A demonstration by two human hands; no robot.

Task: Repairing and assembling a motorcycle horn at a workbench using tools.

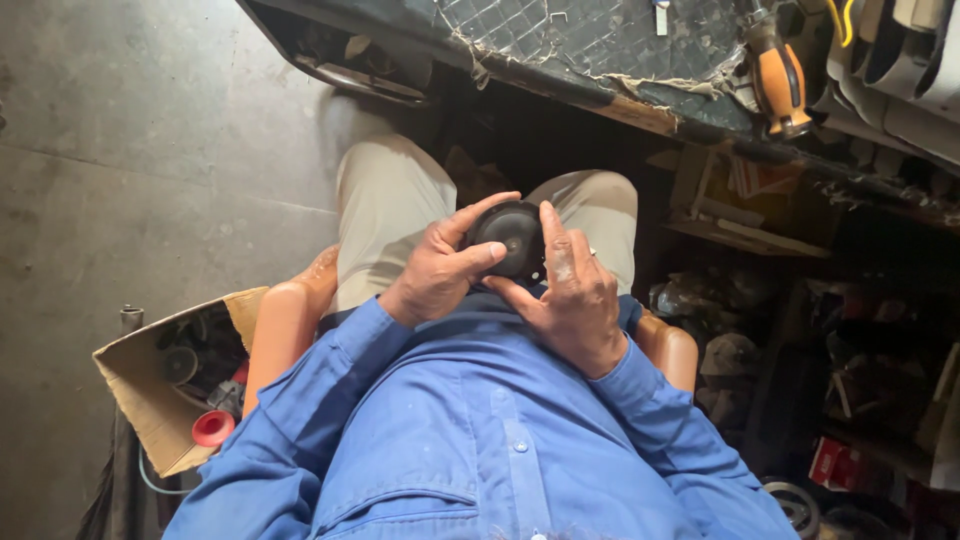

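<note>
Now you hold one round black dished part (512,238) over your lap, both hands on it: your left hand (437,270) cups its left rim, your right hand (572,295) pinches its right edge. Its dark surface looks smooth and dull.

The person sits on a chair (285,320), both hands raised above the lap. A round disc (512,236) sits between the left hand (440,270) and right hand (570,295). Ahead of the knees runs a workbench (600,45) with a screwdriver (778,75) on it. A cardboard box (160,390) stands left of the chair; shelves of clutter (800,330) lie right.
</note>
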